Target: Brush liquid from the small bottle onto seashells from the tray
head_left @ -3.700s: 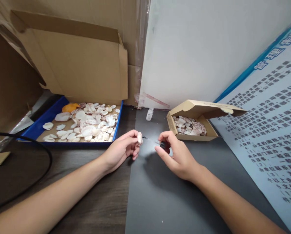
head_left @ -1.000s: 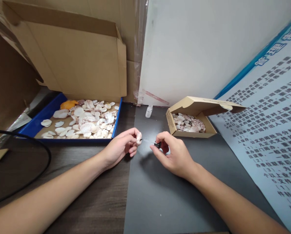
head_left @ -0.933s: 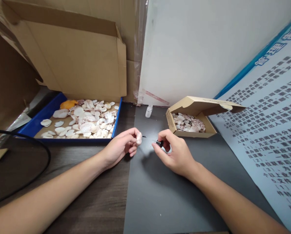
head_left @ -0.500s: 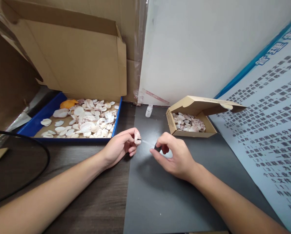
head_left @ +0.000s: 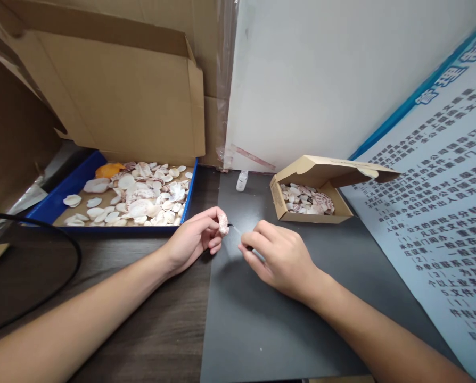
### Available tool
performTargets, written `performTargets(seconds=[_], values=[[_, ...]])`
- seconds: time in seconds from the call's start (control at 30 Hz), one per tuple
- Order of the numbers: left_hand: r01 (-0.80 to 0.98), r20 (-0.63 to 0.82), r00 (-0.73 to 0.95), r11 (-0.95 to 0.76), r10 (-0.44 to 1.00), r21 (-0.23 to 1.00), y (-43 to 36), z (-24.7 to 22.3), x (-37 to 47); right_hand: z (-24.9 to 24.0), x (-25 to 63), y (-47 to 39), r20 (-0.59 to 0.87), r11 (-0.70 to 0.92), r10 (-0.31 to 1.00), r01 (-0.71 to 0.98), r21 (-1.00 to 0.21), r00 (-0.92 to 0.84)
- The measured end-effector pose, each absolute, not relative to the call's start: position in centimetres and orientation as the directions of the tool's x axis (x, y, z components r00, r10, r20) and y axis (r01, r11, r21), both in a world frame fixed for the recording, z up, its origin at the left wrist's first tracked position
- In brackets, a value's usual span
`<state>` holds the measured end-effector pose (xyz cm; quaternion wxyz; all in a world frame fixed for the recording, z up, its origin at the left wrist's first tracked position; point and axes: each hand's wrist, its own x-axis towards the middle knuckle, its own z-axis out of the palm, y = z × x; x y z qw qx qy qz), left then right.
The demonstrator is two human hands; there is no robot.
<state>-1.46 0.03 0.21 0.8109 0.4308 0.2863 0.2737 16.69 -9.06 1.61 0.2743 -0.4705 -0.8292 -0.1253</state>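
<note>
My left hand [head_left: 193,240] pinches a speckled pinkish-white seashell [head_left: 223,223] between thumb and forefinger, edge toward me. From the right, my right hand [head_left: 281,256] grips a small applicator brush [head_left: 237,230] by its dark cap, mostly covered by the fingers. The brush's clear stem points left, and its dark tip is at or just beside the shell; whether they touch I cannot tell. Behind the hands stands a little clear bottle [head_left: 241,181] with a white label, upright and apparently uncapped.
At the back left, a blue-edged open box [head_left: 114,230] holds many pale shells and an orange one. A smaller cardboard box [head_left: 317,217] with shells stands at the back right, lid raised. A black cable [head_left: 78,255] curves along the left. A printed poster [head_left: 429,213] lines the right side.
My right hand has rolled over, its fingers now covering more of the cap, and sits slightly closer to the shell. My left hand has tilted the shell a little. The view has shifted slightly.
</note>
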Motion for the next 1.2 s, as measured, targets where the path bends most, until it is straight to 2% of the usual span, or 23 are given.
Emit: performTargets(seconds=[0.13, 0.3, 0.47, 0.63, 0.77, 0.93, 1.1, 1.2], values=[[-0.199, -0.234, 0.678, 0.48, 0.697, 0.854, 0.08, 0.26, -1.45, 1.72, 16.67, -9.21, 0.612, 0.585, 0.664, 0.808, -0.067, -0.43], [-0.212, -0.229, 0.677, 0.484, 0.699, 0.849, 0.16, 0.19, -1.48, 1.61, 16.73, -9.16, 0.591, 0.494, 0.72, 0.867, -0.068, -0.364], [-0.206, -0.233, 0.683, 0.489, 0.693, 0.848, 0.2, 0.06, -1.57, 1.62, 16.74, -9.11, 0.613, 0.546, 0.694, 0.831, -0.107, -0.377], [-0.204, -0.224, 0.69, 0.482, 0.689, 0.852, 0.13, -0.01, -1.59, 1.72, 16.87, -9.04, 0.588, 0.474, 0.742, 0.872, -0.118, -0.324], [-0.188, -0.237, 0.686, 0.482, 0.688, 0.856, 0.08, 0.16, -1.51, 1.77, 16.88, -9.08, 0.638, 0.538, 0.696, 0.828, -0.159, -0.329], [-0.17, -0.255, 0.676, 0.483, 0.691, 0.859, -0.03, 0.4, -1.44, 1.87, 16.97, -9.02, 0.626, 0.473, 0.732, 0.861, -0.185, -0.268], [-0.155, -0.277, 0.67, 0.495, 0.689, 0.855, -0.06, 0.43, -1.41, 1.81, 17.06, -8.96, 0.642, 0.556, 0.706, 0.796, -0.241, -0.299], [-0.147, -0.278, 0.671, 0.49, 0.688, 0.859, -0.01, 0.44, -1.4, 1.74, 17.14, -8.9, 0.61, 0.498, 0.744, 0.834, -0.237, -0.271]])
